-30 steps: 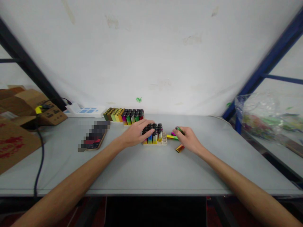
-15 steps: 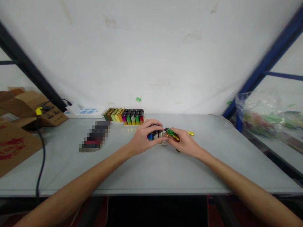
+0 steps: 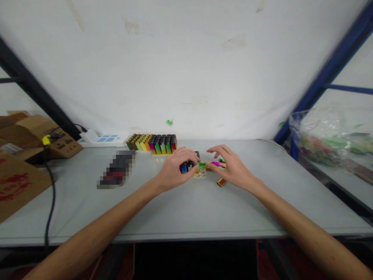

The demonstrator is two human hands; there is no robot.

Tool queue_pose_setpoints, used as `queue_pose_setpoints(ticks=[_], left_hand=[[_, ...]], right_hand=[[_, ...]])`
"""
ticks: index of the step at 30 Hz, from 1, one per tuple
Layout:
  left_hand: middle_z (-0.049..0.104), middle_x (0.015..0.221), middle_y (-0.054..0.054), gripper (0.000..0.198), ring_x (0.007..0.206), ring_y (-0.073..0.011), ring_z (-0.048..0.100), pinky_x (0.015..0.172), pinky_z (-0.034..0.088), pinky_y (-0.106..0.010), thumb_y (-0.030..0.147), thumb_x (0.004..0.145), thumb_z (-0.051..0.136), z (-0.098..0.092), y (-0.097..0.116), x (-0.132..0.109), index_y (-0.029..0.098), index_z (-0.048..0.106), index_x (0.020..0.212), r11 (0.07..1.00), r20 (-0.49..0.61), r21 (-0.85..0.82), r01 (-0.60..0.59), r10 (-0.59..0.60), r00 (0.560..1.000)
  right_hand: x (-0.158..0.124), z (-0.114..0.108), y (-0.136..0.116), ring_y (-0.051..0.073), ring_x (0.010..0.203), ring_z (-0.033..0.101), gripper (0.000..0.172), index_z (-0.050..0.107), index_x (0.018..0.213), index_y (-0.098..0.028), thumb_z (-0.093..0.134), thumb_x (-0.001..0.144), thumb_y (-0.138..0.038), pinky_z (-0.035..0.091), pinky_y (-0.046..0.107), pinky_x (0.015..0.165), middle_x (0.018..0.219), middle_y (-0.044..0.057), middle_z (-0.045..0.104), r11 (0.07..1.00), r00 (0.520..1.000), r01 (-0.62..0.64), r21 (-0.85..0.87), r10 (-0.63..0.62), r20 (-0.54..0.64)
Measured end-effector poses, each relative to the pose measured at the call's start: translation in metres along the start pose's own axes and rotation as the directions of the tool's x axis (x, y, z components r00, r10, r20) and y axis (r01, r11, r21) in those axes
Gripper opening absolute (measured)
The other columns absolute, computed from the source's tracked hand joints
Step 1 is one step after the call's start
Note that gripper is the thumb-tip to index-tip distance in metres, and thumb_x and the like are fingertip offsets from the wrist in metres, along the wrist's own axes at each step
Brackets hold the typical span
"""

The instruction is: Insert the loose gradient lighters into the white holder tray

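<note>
My left hand [image 3: 176, 170] curves around a small group of upright lighters [image 3: 184, 167], blue and dark ones among them, in a pale tray [image 3: 200, 173] with round compartments. Right of the tray, my right hand [image 3: 229, 165] has its thumb and fingers apart, over shiny green and magenta lighters [image 3: 218, 164] lying on the table. No lighter is seen gripped in it. One orange-gold lighter [image 3: 221, 182] lies just below this hand. Farther back on the left, several colourful lighters [image 3: 163, 144] stand in rows.
A blurred dark object [image 3: 118, 169] lies left of my left hand. Behind it is a white power strip [image 3: 107, 140]. Cardboard boxes [image 3: 26, 171] and a black cable [image 3: 51, 194] are at the far left, a plastic bag [image 3: 323, 136] at the right.
The green lighter is no longer pinched in my right hand, whose fingers have spread and moved slightly right. More of the pale tray and the lighters lying down shows.
</note>
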State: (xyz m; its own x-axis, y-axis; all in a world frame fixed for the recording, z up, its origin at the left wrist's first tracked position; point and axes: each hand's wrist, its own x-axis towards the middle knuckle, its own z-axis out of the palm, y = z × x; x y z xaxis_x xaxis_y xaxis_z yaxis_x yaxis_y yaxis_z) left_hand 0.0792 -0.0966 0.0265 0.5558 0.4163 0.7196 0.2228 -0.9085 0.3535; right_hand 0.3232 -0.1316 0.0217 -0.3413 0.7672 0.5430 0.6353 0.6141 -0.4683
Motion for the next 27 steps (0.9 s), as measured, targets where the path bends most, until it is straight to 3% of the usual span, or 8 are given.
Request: queue_pose_setpoints(ticks=[2, 5, 9, 11, 15, 20, 23, 27], left_hand=[[0.075, 0.091, -0.007, 0.006, 0.095, -0.0203, 0.070, 0.098, 0.053, -0.039, 0.022, 0.094, 0.065, 0.000, -0.003, -0.001, 0.019, 0.069, 0.091, 1.000, 0.028, 0.014, 0.009, -0.010, 1.000], [0.074, 0.089, -0.006, 0.009, 0.093, -0.0205, 0.068, 0.089, 0.055, -0.037, 0.022, 0.097, 0.062, 0.003, -0.008, -0.003, 0.019, 0.069, 0.092, 0.996, 0.036, 0.086, -0.017, 0.014, 0.999], [0.073, 0.090, -0.006, 0.007, 0.097, -0.0210, 0.065, 0.092, 0.053, -0.040, 0.021, 0.097, 0.062, 0.005, -0.012, -0.005, 0.019, 0.067, 0.092, 0.985, 0.026, 0.155, -0.074, 0.071, 0.997], [0.072, 0.091, -0.006, 0.006, 0.098, -0.0211, 0.065, 0.094, 0.053, -0.040, 0.020, 0.097, 0.062, 0.006, -0.013, -0.006, 0.019, 0.067, 0.093, 0.984, 0.031, 0.160, -0.083, 0.079, 0.996], [0.071, 0.093, -0.007, 0.005, 0.099, -0.0217, 0.064, 0.096, 0.053, -0.041, 0.020, 0.096, 0.062, 0.004, -0.012, -0.007, 0.019, 0.067, 0.095, 0.985, 0.043, 0.152, -0.082, 0.076, 0.996], [0.070, 0.094, -0.009, 0.006, 0.100, -0.0221, 0.063, 0.097, 0.053, -0.042, 0.019, 0.095, 0.061, 0.002, -0.010, -0.007, 0.018, 0.067, 0.096, 0.990, 0.033, 0.122, -0.076, 0.072, 0.997], [0.070, 0.094, -0.009, 0.006, 0.099, -0.0224, 0.063, 0.096, 0.054, -0.044, 0.019, 0.095, 0.061, 0.002, -0.010, -0.007, 0.019, 0.067, 0.096, 0.991, 0.008, 0.111, -0.068, 0.068, 0.998], [0.070, 0.096, -0.009, 0.006, 0.100, -0.0223, 0.063, 0.097, 0.054, -0.044, 0.017, 0.094, 0.062, 0.003, -0.009, -0.007, 0.019, 0.067, 0.097, 0.991, -0.024, 0.101, -0.084, 0.087, 0.996]], right_hand=[[0.001, -0.004, 0.006, 0.023, 0.097, 0.064, 0.035, 0.057, 0.128, -0.022, 0.065, 0.095, -0.032, 0.053, 0.039, 0.089, 0.116, 0.010, 0.063, 1.000, 1.000, -0.018, -0.022, 0.018, -0.007], [-0.001, 0.007, 0.012, 0.022, 0.094, 0.065, 0.033, 0.058, 0.126, -0.022, 0.066, 0.094, -0.029, 0.054, 0.039, 0.088, 0.112, 0.009, 0.065, 1.000, 0.999, -0.006, -0.011, 0.007, 0.049], [-0.007, 0.032, 0.013, 0.024, 0.100, 0.063, 0.028, 0.059, 0.120, -0.021, 0.066, 0.094, -0.027, 0.054, 0.038, 0.088, 0.113, 0.010, 0.061, 0.998, 0.978, 0.043, -0.034, -0.035, 0.206], [-0.008, 0.032, 0.011, 0.024, 0.098, 0.062, 0.022, 0.059, 0.117, -0.020, 0.064, 0.096, -0.027, 0.053, 0.038, 0.087, 0.111, 0.010, 0.061, 0.997, 0.964, 0.065, -0.044, -0.052, 0.261], [-0.005, 0.007, 0.008, 0.021, 0.090, 0.061, 0.017, 0.061, 0.110, -0.018, 0.060, 0.100, -0.032, 0.050, 0.035, 0.082, 0.105, 0.008, 0.062, 0.995, 0.938, 0.095, -0.013, -0.085, 0.337], [-0.003, -0.021, 0.012, 0.023, 0.101, 0.062, 0.024, 0.070, 0.110, -0.021, 0.075, 0.089, -0.033, 0.049, 0.036, 0.091, 0.107, 0.007, 0.066, 0.988, 0.803, 0.136, 0.073, -0.153, 0.576], [-0.004, -0.017, 0.013, 0.025, 0.109, 0.061, 0.017, 0.073, 0.108, -0.023, 0.071, 0.092, -0.028, 0.046, 0.040, 0.098, 0.109, 0.007, 0.068, 0.976, 0.775, 0.203, 0.083, -0.212, 0.596], [-0.006, -0.001, 0.011, 0.025, 0.103, 0.061, 0.015, 0.072, 0.107, -0.021, 0.062, 0.099, -0.028, 0.046, 0.044, 0.099, 0.104, 0.009, 0.069, 0.962, 0.809, 0.270, 0.031, -0.244, 0.534]])
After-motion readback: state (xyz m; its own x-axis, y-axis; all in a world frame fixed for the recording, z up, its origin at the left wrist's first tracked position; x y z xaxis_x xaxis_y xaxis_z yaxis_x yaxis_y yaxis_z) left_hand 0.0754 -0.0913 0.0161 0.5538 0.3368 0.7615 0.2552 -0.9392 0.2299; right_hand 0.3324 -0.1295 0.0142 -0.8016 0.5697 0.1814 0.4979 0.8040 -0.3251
